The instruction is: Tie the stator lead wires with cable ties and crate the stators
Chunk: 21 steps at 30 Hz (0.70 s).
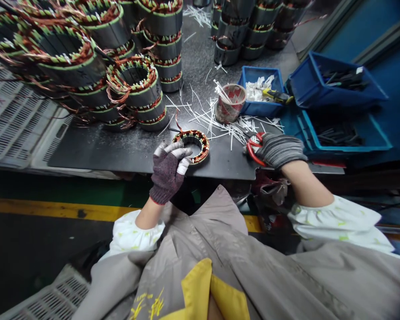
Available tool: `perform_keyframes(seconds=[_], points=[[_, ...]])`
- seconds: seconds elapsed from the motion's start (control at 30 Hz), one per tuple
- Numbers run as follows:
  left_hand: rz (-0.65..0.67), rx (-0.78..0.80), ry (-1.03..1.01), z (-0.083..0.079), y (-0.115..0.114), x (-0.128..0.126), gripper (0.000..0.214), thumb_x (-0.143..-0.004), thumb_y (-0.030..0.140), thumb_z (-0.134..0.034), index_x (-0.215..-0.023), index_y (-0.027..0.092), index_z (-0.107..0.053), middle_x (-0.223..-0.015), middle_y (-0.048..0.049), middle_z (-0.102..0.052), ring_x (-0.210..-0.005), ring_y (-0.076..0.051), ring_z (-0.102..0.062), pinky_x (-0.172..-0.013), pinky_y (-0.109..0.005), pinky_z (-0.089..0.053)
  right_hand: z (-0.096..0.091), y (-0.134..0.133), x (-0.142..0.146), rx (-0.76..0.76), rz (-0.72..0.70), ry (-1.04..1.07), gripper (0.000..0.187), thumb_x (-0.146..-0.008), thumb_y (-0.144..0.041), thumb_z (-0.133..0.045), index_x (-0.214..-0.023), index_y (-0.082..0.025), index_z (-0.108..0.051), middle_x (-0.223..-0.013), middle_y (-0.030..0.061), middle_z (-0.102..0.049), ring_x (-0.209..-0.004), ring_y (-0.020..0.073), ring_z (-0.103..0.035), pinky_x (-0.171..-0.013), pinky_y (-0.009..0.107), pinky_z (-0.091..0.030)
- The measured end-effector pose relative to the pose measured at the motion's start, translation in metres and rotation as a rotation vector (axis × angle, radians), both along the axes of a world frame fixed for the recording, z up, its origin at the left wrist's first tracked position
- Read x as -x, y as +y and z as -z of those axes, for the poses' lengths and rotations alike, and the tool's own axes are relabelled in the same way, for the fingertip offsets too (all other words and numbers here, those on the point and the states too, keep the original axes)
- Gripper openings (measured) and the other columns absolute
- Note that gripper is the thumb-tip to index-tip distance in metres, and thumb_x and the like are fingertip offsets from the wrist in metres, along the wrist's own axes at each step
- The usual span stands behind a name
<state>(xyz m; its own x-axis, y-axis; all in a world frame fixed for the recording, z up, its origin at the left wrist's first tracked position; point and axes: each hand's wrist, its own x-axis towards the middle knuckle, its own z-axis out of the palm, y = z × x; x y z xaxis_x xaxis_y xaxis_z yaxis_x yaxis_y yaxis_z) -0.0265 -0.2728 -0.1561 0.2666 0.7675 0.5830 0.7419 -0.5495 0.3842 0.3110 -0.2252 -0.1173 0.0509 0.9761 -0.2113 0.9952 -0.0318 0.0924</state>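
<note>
Well, the left hand point(168, 172), in a dark knit glove, clasps the near rim of a small wound stator point(202, 144) on the black workbench point(86, 153). Well apart, to the stator's right, the gray-gloved right hand point(276, 150) closes on red-handled snips point(255, 149). White cable ties point(216, 126) lie just beyond the stator, and stacked stators point(136, 89) stand farther back.

Black workbench point(96, 151), stacked stators point(133, 84), scattered cable ties point(206, 120)
</note>
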Motion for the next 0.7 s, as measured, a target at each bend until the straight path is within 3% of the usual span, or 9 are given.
perform_keyframes(seconds=[0.1,0.17,0.23,0.3,0.37,0.43,0.53,0.7], points=[[0.015,-0.003,0.121,0.0,-0.004,0.003,0.029,-0.105,0.04,-0.059,-0.128,0.026,-0.069,-0.129,-0.0043,-0.079,-0.138,-0.025,-0.066,-0.132,-0.052,-0.028,0.022,0.012,-0.036,-0.189,0.035,0.087,0.061,-0.097,-0.07,-0.052,-0.105,-0.016,-0.079,-0.081,0.0214,-0.074,-0.071,0.0361,-0.069,-0.069,0.057,-0.059],[0.023,-0.038,0.196,0.001,-0.005,0.004,0.035,-0.101,0.044,-0.067,-0.132,0.028,-0.067,-0.134,-0.004,-0.078,-0.14,-0.027,-0.064,-0.133,-0.056,-0.025,0.029,0.008,-0.039,-0.331,-0.024,0.14,0.051,-0.099,-0.061,-0.053,-0.111,-0.019,-0.078,-0.091,0.0214,-0.076,-0.08,0.0376,-0.071,-0.075,0.058,-0.06],[0.03,-0.1,0.237,0.002,-0.005,0.004,0.037,-0.099,0.045,-0.071,-0.132,0.029,-0.066,-0.132,-0.0037,-0.078,-0.138,-0.028,-0.065,-0.133,-0.058,-0.025,0.031,-0.002,-0.022,-0.391,-0.132,0.185,0.045,-0.104,-0.048,-0.048,-0.12,-0.017,-0.077,-0.111,0.0223,-0.077,-0.099,0.0386,-0.072,-0.091,0.058,-0.059],[0.031,-0.159,0.249,0.003,-0.003,0.003,0.036,-0.098,0.043,-0.073,-0.13,0.028,-0.066,-0.128,-0.004,-0.08,-0.135,-0.028,-0.067,-0.132,-0.059,-0.025,0.033,-0.013,0.009,-0.342,-0.293,0.259,0.043,-0.107,-0.037,-0.044,-0.128,-0.014,-0.075,-0.132,0.0201,-0.074,-0.121,0.0368,-0.067,-0.109,0.055,-0.053],[0.028,-0.183,0.256,0.004,-0.001,0.004,0.033,-0.099,0.038,-0.073,-0.13,0.028,-0.067,-0.125,-0.0045,-0.081,-0.132,-0.028,-0.068,-0.132,-0.059,-0.025,0.038,-0.016,0.042,-0.245,-0.489,0.35,0.044,-0.109,-0.035,-0.046,-0.138,-0.014,-0.071,-0.148,0.017,-0.068,-0.138,0.0346,-0.058,-0.121,0.054,-0.044],[0.019,-0.163,0.284,0.004,0.001,0.004,0.032,-0.099,0.035,-0.073,-0.13,0.029,-0.068,-0.126,-0.0048,-0.08,-0.133,-0.028,-0.068,-0.133,-0.06,-0.023,0.046,-0.011,0.066,-0.166,-0.598,0.397,0.052,-0.108,-0.041,-0.052,-0.15,-0.013,-0.063,-0.159,0.0172,-0.059,-0.148,0.0349,-0.051,-0.127,0.055,-0.038],[0.019,-0.135,0.328,0.004,0.006,0.005,0.032,-0.099,0.036,-0.073,-0.131,0.03,-0.069,-0.128,-0.0046,-0.08,-0.135,-0.028,-0.067,-0.133,-0.059,-0.023,0.059,0.006,0.078,-0.15,-0.523,0.379,0.066,-0.107,-0.049,-0.054,-0.159,-0.009,-0.053,-0.166,0.0208,-0.051,-0.153,0.0375,-0.045,-0.129,0.056,-0.034],[0.031,-0.066,0.348,0.001,0.036,-0.003,0.035,-0.103,0.041,-0.067,-0.137,0.029,-0.069,-0.129,-0.0051,-0.079,-0.139,-0.029,-0.064,-0.133,-0.06,-0.025,0.066,0.021,0.073,-0.187,-0.38,0.336,0.068,-0.109,-0.051,-0.048,-0.16,-0.006,-0.052,-0.167,0.0223,-0.048,-0.154,0.0392,-0.045,-0.13,0.055,-0.032]])
